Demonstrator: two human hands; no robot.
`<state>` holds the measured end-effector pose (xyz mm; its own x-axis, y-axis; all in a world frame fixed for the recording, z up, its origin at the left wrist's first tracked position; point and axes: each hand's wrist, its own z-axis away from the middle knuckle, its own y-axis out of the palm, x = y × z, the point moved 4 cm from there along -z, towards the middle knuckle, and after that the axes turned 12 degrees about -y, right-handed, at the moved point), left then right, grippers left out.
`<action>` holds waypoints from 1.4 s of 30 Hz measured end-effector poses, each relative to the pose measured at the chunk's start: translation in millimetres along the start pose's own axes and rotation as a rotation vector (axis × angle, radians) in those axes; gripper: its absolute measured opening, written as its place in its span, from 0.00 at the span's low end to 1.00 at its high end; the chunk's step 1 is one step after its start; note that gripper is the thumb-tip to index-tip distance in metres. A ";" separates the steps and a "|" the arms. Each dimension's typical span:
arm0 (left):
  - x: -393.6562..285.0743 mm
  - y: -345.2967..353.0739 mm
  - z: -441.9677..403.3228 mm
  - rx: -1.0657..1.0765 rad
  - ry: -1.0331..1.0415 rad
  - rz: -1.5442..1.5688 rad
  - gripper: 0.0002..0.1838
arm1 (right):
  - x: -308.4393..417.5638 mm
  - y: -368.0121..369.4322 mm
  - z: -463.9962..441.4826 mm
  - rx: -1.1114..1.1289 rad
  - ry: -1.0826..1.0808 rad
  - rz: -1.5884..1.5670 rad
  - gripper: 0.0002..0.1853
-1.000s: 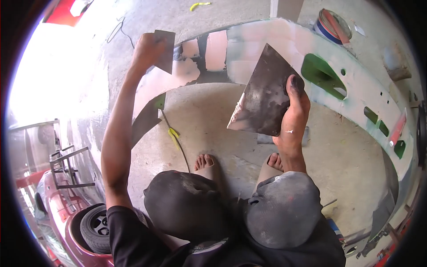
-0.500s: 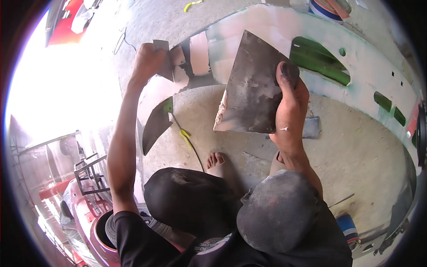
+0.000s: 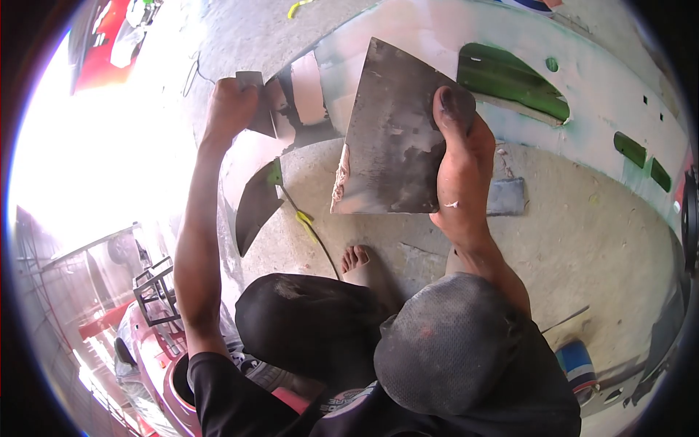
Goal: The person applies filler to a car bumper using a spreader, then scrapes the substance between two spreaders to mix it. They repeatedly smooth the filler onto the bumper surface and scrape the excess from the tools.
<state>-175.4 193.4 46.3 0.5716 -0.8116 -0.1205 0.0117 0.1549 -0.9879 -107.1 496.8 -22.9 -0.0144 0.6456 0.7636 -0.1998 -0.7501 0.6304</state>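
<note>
My left hand is closed around a thin grey putty spreader, its lower edge against or just over the left end of a large car bumper. The bumper is whitish, with pinkish filler patches and dark bare areas beside the spreader. In my right hand is a broad dark putty board, thumb on its face and fingers behind it. A ridge of pale pink filler lines the board's lower left edge. A small smear of filler sits on my right wrist.
The bumper curves round in front, with green-edged openings. A dark cable with yellow tape lies on the concrete floor. A grey block rests behind my right hand. A blue and white can stands at lower right, red car parts at lower left.
My right hand and the putty board have shifted left in view. My left hand with the spreader has moved slightly left and down along the bumper's end. The camera view has also shifted a little.
</note>
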 end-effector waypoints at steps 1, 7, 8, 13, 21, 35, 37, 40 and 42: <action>-1.3 0.1 0.5 0.004 -0.002 -0.002 0.19 | -1.3 -1.6 -0.6 0.018 -0.006 0.005 0.19; 0.0 4.0 -2.8 0.025 0.018 0.004 0.18 | -5.1 -3.4 -0.8 0.054 -0.015 -0.008 0.22; -1.0 4.2 -2.4 0.025 0.019 0.003 0.18 | -4.5 -3.2 -0.8 0.056 -0.024 -0.020 0.22; -6.5 3.9 2.0 0.004 0.028 -0.022 0.18 | -4.2 -3.3 -1.1 0.054 -0.025 -0.043 0.22; -1.7 8.5 -2.1 0.008 0.051 0.018 0.18 | -3.2 -2.9 -0.6 0.082 -0.040 -0.065 0.22; -28.1 8.5 25.2 0.050 0.112 0.162 0.15 | -10.7 -8.5 -1.9 0.046 0.000 -0.004 0.21; -35.5 8.7 31.3 0.062 0.120 0.169 0.15 | -9.7 -9.1 -1.8 0.047 -0.015 0.018 0.22; -38.0 12.8 27.4 0.079 0.121 0.146 0.15 | -8.7 -10.1 -1.8 0.048 -0.016 0.025 0.23; -37.3 13.9 25.6 0.060 0.106 0.110 0.15 | -8.4 -10.8 -2.1 0.042 -0.025 0.021 0.24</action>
<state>-175.5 240.3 39.6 0.4820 -0.8425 -0.2407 0.0045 0.2771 -0.9608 -106.9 499.8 -36.4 0.0066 0.6260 0.7798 -0.1580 -0.7694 0.6189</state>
